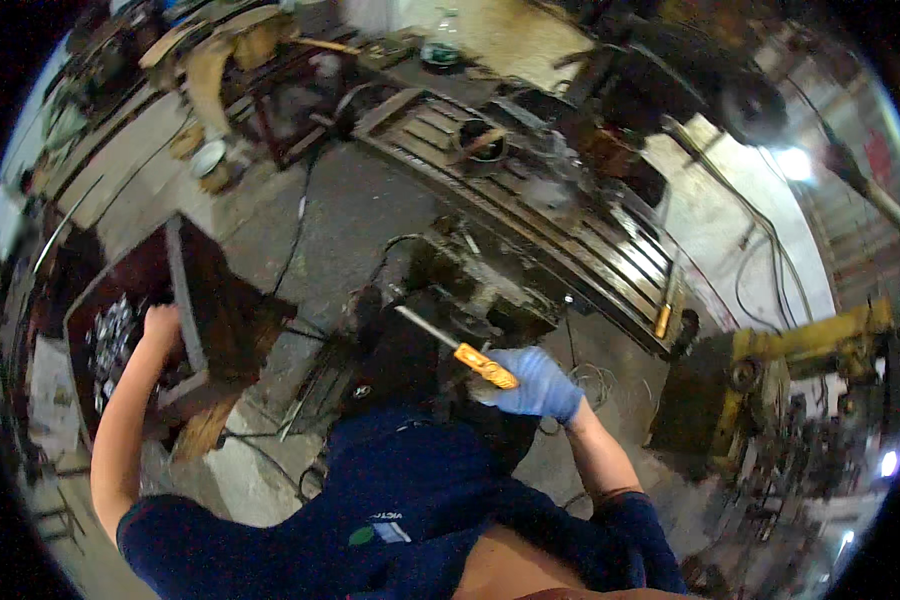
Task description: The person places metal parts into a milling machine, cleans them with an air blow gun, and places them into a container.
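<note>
My right hand [535, 384], in a blue-grey glove, is wrapped round the yellow handle of a screwdriver [483, 366]. Its thin metal shaft points up and to the left, over a dark machine fixture [470, 285] in front of me. On the left, my bare left hand [163, 326] reaches into a dark open bin [178, 290]. Its fingers look curled in, and whatever they may hold is hidden. Beside that hand, small shiny metal parts [115, 340] lie heaped in the bin.
A long slotted metal machine table [590, 250] runs across the far side, with a round container [480, 142] on it. A yellow-handled tool [663, 320] lies at its right end. Yellow-green machinery [810, 335] stands at right. Cables [300, 225] trail over the floor.
</note>
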`<action>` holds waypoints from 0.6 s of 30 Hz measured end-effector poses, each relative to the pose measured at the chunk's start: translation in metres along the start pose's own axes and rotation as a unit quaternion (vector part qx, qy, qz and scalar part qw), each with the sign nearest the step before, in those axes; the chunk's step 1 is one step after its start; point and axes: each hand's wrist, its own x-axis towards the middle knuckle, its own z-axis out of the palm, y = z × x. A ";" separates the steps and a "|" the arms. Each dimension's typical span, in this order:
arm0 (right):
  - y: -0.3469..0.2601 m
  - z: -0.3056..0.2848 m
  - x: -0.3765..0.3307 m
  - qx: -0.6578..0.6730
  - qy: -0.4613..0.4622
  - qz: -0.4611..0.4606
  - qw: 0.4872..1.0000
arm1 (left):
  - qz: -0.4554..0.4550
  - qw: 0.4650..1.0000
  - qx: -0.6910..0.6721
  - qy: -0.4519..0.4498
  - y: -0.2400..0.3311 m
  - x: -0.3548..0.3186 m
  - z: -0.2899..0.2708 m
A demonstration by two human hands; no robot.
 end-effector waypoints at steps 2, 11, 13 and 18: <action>0.005 0.005 0.000 0.022 0.032 -0.007 0.999 | -0.016 0.999 -0.038 0.016 -0.007 0.004 0.002; 0.016 0.006 -0.011 0.020 0.026 0.042 0.999 | -0.161 0.772 -0.595 0.156 -0.006 -0.043 -0.117; 0.021 0.012 -0.013 0.027 0.070 0.005 0.997 | -0.147 0.627 -0.735 0.212 0.009 -0.049 -0.155; 0.006 0.003 -0.010 0.063 0.041 0.031 0.997 | 0.025 0.456 -0.869 0.189 0.087 -0.041 -0.230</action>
